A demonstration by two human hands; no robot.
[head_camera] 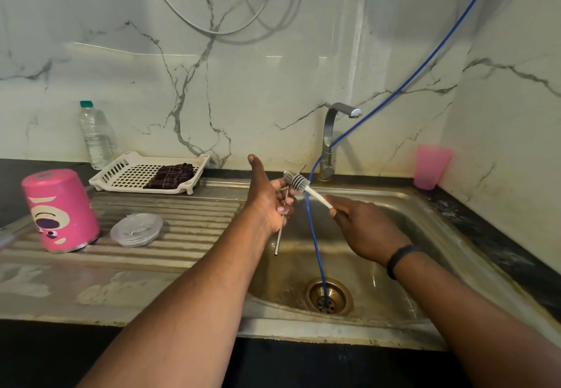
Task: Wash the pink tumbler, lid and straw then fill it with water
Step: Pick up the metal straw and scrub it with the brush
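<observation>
The pink tumbler (60, 210) stands upside down on the steel draining board at the left. Its clear lid (136, 229) lies flat just to the right of it. My left hand (268, 198) grips the thin metal straw (278, 242) over the left edge of the sink, thumb pointing up; the straw's lower end hangs below my palm. My right hand (368, 228) holds the white handle of a grey bristle brush (299, 180), whose head is against the top of the straw beside my left fingers.
The steel sink (394, 311) has a brass drain, and a blue hose (315, 242) runs down into it. The tap (332, 136) stands behind, with no water visible. A white rack (127, 172) holds a dark cloth. A water bottle (95, 136) and a pink cup (431, 166) stand by the wall.
</observation>
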